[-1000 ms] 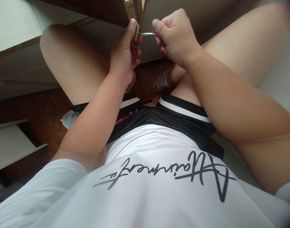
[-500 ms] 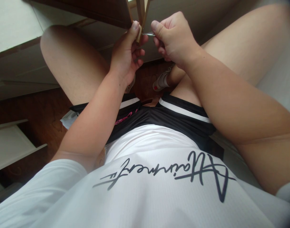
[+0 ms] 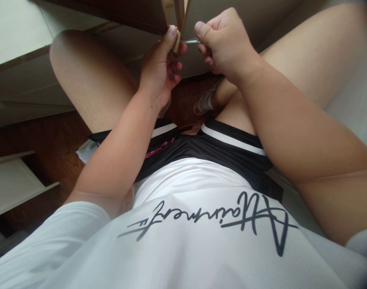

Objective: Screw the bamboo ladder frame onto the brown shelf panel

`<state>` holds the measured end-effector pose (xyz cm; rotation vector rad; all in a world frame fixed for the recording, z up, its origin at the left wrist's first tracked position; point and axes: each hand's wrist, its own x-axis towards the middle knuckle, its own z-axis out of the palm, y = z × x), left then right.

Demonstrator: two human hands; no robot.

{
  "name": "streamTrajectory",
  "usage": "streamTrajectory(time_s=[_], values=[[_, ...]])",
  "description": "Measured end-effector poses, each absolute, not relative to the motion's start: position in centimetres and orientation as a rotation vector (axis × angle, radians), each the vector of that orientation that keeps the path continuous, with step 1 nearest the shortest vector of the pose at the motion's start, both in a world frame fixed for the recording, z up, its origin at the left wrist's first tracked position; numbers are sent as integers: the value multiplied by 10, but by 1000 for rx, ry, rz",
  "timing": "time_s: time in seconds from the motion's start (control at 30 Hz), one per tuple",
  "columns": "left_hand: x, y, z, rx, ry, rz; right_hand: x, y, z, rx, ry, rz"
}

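Note:
Near the top of the head view my left hand [image 3: 161, 68] is closed around the lower end of some thin wooden slats [image 3: 179, 20], thumb pressed against them. Just right of it my right hand [image 3: 222, 42] forms a fist around a thin metal tool [image 3: 191, 41], perhaps a hex key, whose tip points left into the wood. The two hands nearly touch. Most of the tool is hidden inside the fist, and the slats run out of frame at the top.
I sit with bare knees apart, in a white shirt and black shorts. Dark wooden floor [image 3: 51, 140] lies below, with a foot in a white shoe [image 3: 205, 103]. White panels [image 3: 17, 24] stand at the upper left and a white shelf piece [image 3: 15, 180] at the left.
My right hand has shifted slightly up and to the right, still gripping the metal tool against the wood. The left hand's hold on the slats is nearly unchanged.

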<state>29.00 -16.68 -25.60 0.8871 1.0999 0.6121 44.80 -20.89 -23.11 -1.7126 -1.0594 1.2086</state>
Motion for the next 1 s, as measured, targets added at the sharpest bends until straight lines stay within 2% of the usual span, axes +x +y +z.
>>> streamTrajectory(time_s=[1.0], values=[[291,-168,-251,781,1047,640,450,-209,-234,-1702,-1085,1086]])
